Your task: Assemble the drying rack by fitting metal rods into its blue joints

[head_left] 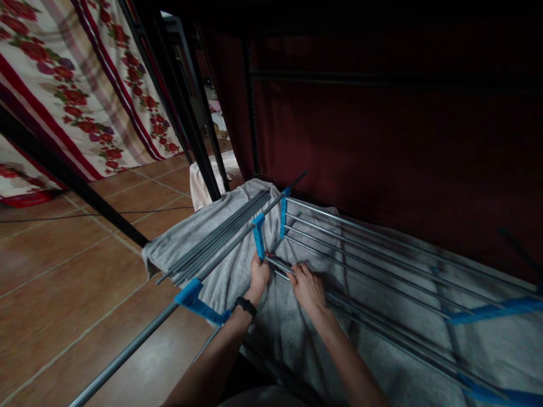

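Bare forearms (pixel 339 345) reach in closest to the camera, the left wrist wearing a smooth black band (pixel 246 306). The right hand (pixel 306 285) has its grip closed around a slim metal tube (pixel 280 264), round and dully shiny, which runs between the two hands. The left hand (pixel 259 274) curls at the tube's far end, touching the foot of an angled blue plastic bracket (pixel 258 234); its fingertips are hidden, so how tightly that grip is closed cannot be told. Just above the left grip, a thicker gray pole (pixel 127 350) passes diagonally through the bracket's top. Right of the right grip, parallel silvery rails (pixel 365 276) join a slotted blue end piece (pixel 283 217) to a broad blue arm (pixel 492 311). Left of the left grip, loose matte gray rods (pixel 216 233) lie side by side. Beneath both grips spreads a soft, rumpled gray blanket (pixel 169 249); well beyond them hangs a dark red cloth (pixel 382 152).
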The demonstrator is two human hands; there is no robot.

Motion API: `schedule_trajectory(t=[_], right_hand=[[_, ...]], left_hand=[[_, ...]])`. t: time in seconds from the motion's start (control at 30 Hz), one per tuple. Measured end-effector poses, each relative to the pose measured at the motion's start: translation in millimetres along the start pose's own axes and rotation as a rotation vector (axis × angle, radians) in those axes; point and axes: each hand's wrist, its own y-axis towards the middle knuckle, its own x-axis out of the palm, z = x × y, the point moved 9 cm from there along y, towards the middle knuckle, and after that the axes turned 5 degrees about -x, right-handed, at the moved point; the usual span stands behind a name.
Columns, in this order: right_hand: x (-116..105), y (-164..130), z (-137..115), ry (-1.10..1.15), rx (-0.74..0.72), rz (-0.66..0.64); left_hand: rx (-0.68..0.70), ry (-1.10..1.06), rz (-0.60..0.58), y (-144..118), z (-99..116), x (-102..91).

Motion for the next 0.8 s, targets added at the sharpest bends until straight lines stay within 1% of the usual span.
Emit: schedule_trajectory(t=[0.13, 0.27, 0.47, 0.67, 0.8], right_hand=[[1.6, -2.6, -1.5, -0.044, 0.001, -0.010], [0.7, -4.0, -1.4, -0.039, 0.001, -0.003], [0.2, -3.1, -1.6, -0.047, -0.007, -0.003], [-5.3, -4.7, -4.6, -0.069, -0.028, 0.030], [-7.1, -4.8, -6.1, -0.070, -0.043, 0.029]], left_hand=[[0.017, -0.001, -0.007, -1.7, -0.9, 2.1], [0.031, -0.024, -0.023, -2.1, -3.6, 2.9], [0.020, -0.026, -0.045, -2.1, -6.2, 2.1], [0.026, -0.006, -0.054, -4.8, 1.4, 1.8], [0.005, -0.016, -0.055, -5.9, 4.8, 2.8]])
